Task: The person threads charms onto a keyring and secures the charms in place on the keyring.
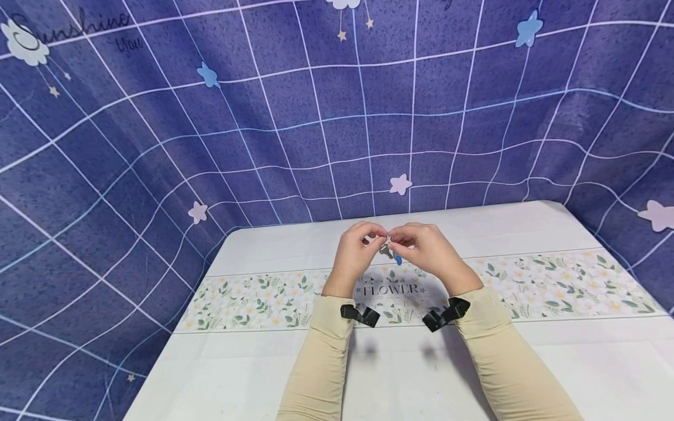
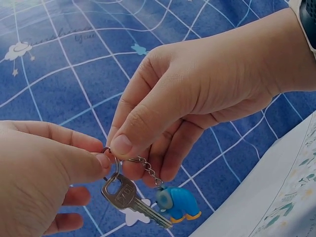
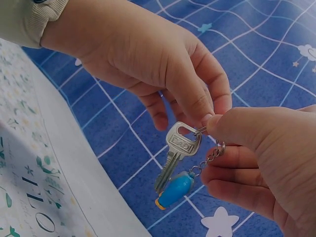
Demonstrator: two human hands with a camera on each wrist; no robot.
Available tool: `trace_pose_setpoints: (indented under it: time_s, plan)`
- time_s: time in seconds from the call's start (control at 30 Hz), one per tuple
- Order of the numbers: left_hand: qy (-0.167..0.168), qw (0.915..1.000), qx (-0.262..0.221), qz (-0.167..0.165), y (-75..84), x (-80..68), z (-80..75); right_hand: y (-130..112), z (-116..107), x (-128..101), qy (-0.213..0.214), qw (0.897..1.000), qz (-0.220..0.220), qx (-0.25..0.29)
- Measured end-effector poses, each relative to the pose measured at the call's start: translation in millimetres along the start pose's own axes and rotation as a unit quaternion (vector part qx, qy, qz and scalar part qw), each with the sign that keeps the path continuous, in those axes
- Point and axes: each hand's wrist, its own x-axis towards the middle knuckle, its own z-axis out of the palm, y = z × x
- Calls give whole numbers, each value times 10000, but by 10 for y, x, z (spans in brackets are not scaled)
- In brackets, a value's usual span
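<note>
Thumb and fingertips of my left hand (image 1: pixel 355 254) pinch one side of a thin metal key ring (image 2: pixel 117 164). Opposite it, my right hand (image 1: pixel 429 248) pinches the other side, so the fingertips nearly meet and partly hide the ring. A silver key (image 3: pixel 183 140) with raised letters on its head hangs from the ring, blade down. Beside the key dangles a small blue figure charm (image 2: pixel 181 201) with a grey front and yellow-orange base, on a short chain (image 3: pixel 210 159). Both hands hold these above the table.
A white table (image 1: pixel 253 374) lies below, crossed by a floral strip (image 1: pixel 553 280) printed with "FLOWER". Behind it hangs a blue gridded curtain (image 1: pixel 337 140) with stars. Black straps (image 1: pixel 360 314) sit on both wrists.
</note>
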Motion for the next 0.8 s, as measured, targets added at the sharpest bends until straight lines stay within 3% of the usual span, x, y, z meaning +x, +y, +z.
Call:
trace_pose_setpoints:
  time_s: [0.3, 0.63, 0.8]
  plan:
    - [-85, 9996, 264, -37, 17, 5, -8, -9, -5, -3, -57, 9999, -4, 92]
    - [-112, 9969, 758, 202, 13, -5, 0, -18, 2, -7, -34, 9999, -25, 90]
    - [-69, 9974, 714, 106, 6, -5, 4, -18, 4, -3, -27, 9999, -52, 103]
